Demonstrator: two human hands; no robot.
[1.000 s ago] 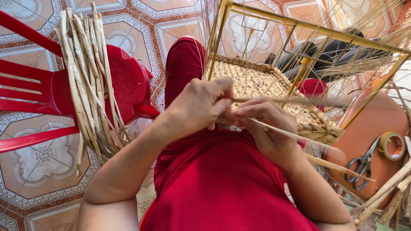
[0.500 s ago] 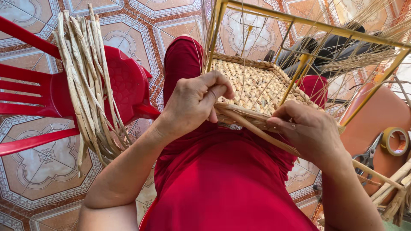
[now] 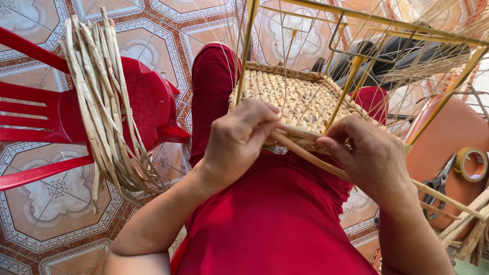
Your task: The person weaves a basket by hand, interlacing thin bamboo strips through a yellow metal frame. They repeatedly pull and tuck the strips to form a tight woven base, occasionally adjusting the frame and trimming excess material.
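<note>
A woven straw basket base point(image 3: 290, 94) rests on my lap inside a yellow metal frame point(image 3: 356, 61). My left hand point(image 3: 239, 142) pinches a straw strand point(image 3: 316, 160) against the near rim of the weave. My right hand point(image 3: 372, 158) grips the same strand a little further right; the strand runs on past my wrist toward the lower right. Thin upright straw stakes rise from the base along the frame.
A red plastic chair point(image 3: 147, 102) at left carries a bundle of straw strands point(image 3: 102, 107). An orange stool point(image 3: 448, 137) at right holds scissors point(image 3: 438, 181) and a roll of tape point(image 3: 471, 164). More straw point(image 3: 468, 224) lies at the lower right. Patterned floor tiles point(image 3: 51, 203) lie below.
My right hand swung out to the right pulling the strand, then came back toward the rim. My left hand stayed pinching at the basket's near edge.
</note>
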